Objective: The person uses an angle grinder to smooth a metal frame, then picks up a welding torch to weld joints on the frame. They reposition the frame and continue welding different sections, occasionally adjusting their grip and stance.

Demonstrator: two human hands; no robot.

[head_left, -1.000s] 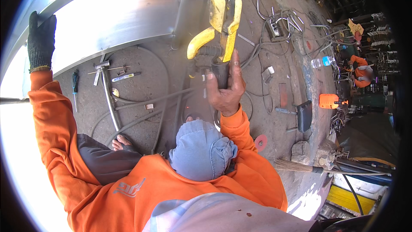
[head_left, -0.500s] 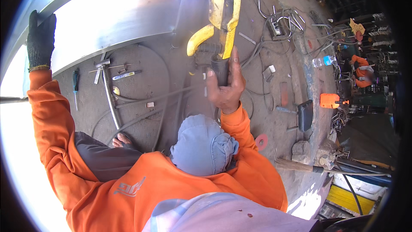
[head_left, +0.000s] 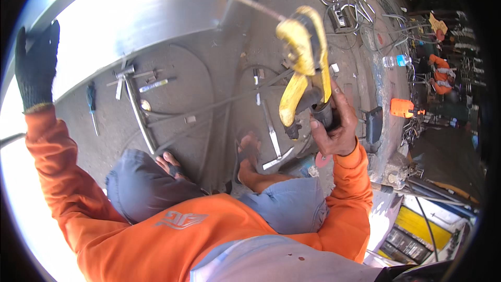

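Note:
My bare right hand [head_left: 336,133] is closed around the dark handle of a yellow welding electrode holder [head_left: 300,55]. A thin electrode rod [head_left: 242,1] sticks out of its jaws toward the upper left, its tip above a sheet-metal panel [head_left: 151,13]. The holder is raised over the floor, apart from the panel. At far left, my left hand [head_left: 37,70] in a black knit glove lies against the metal bar along the panel's edge, thumb spread from the fingers.
On the floor lie a steel hammer [head_left: 136,105], a screwdriver [head_left: 92,105], a marker [head_left: 155,84], a chipping hammer [head_left: 273,138] and a pink disc [head_left: 322,160]. Cables [head_left: 209,108] cross it. Rightward are a water bottle [head_left: 395,61], an orange bottle [head_left: 402,108] and a distant person [head_left: 441,74].
The bright arc at the top is gone. My right hand has moved right and closer with the electrode holder, now tilted. My left hand has shifted slightly down and left, and my legs have shifted.

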